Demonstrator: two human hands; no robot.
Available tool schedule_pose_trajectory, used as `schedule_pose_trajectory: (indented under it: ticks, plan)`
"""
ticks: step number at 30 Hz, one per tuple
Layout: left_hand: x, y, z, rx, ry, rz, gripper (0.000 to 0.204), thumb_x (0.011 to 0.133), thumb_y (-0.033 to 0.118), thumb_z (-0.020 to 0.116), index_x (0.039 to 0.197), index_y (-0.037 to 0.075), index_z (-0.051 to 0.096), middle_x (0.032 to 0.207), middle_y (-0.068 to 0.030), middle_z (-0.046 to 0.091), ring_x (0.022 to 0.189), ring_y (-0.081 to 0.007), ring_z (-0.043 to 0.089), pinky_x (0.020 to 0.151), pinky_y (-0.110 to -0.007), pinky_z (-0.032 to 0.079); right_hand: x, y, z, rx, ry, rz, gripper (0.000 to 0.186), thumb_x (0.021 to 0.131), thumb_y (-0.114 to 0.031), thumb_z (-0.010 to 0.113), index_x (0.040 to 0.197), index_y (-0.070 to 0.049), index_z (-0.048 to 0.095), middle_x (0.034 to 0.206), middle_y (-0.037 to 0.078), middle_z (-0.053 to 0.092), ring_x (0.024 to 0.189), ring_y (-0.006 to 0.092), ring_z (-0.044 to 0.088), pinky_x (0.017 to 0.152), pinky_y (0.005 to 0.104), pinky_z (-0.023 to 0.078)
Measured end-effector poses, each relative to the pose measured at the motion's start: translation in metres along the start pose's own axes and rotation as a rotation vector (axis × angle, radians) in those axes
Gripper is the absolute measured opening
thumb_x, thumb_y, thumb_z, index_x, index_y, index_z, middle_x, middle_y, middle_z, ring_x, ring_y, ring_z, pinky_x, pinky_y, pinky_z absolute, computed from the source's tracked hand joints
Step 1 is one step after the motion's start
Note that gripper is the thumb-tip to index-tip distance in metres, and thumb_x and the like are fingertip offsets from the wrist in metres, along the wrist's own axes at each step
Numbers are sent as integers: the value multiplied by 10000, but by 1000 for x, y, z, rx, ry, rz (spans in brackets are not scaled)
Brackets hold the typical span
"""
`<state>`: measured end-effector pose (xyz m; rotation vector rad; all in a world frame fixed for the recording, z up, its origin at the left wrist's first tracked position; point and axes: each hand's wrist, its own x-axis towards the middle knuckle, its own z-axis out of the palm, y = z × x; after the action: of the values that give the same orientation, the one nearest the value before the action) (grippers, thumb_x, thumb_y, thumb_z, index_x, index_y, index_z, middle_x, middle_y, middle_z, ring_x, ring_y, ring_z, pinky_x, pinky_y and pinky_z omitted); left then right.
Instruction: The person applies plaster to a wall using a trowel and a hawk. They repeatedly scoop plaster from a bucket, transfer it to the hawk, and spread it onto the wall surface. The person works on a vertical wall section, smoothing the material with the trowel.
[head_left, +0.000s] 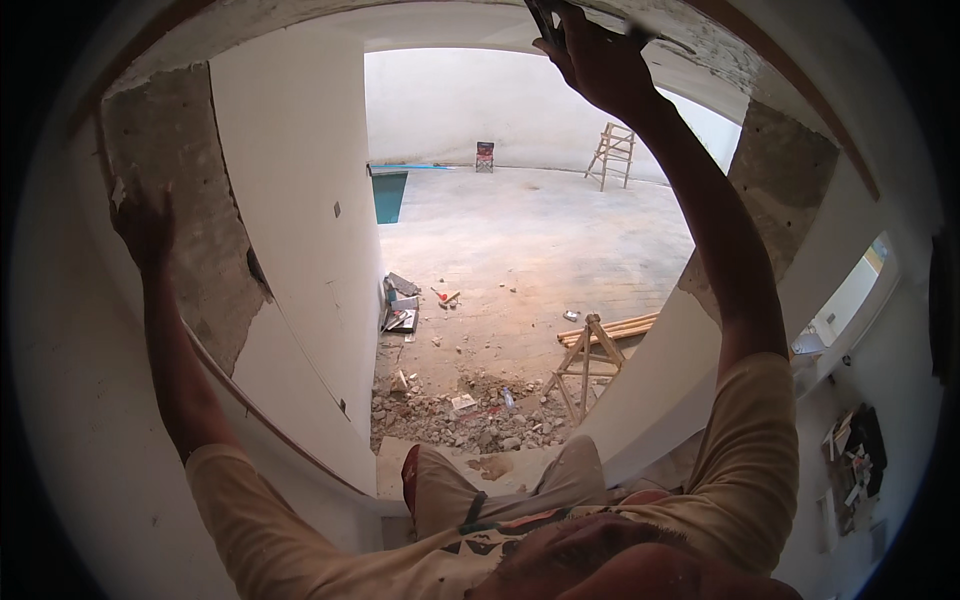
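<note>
My right hand (605, 65) is raised high against the rough plaster overhead. Its fingers are closed round a dark hand tool (543, 18) whose kind I cannot make out; a thin edge shows to the right of the fingers. At the far left my left hand (147, 222) is lifted to the bare grey patch (185, 150) in the white wall (290, 170). Its fingers are spread, and a pale bit shows by them, perhaps part of the wall edge.
Rubble (490, 415) lies in the opening below me. A wooden trestle (585, 365) stands at its right, beside long wooden poles (625, 328). Farther off are a wooden ladder (610, 155), a folding chair (485, 156) and a green panel (389, 196).
</note>
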<state>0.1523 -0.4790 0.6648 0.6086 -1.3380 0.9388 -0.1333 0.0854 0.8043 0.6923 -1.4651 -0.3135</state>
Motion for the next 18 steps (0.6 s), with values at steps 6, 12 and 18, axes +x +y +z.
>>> schedule_pose_trajectory:
  ticks: [6, 12, 18]
  plan:
    - [-16, -9, 15, 110, -176, 25, 705, 978, 559, 464, 1494, 87, 367, 1294, -268, 560, 1203, -368, 575, 1121, -515, 354, 26, 9, -1, -86, 88, -14, 608, 1026, -418, 470, 1530, -113, 315, 642, -33, 518, 503, 92, 488, 869, 737, 393]
    - [-18, -5, 19, 76, -99, 27, 702, 987, 571, 437, 1494, 92, 361, 1284, -243, 586, 1203, -343, 590, 1120, -505, 364, 23, 26, 11, -385, 488, -75, 597, 1037, -416, 440, 1502, -51, 356, 667, -15, 532, 511, 88, 457, 881, 697, 391]
    - [-12, -14, 12, 73, -23, 63, 691, 994, 579, 413, 1486, 95, 371, 1274, -239, 599, 1201, -338, 597, 1112, -493, 381, 8, 28, -50, -1058, 370, -116, 512, 1031, -348, 480, 1388, 18, 490, 959, 130, 703, 516, 99, 525, 490, 409, 512]
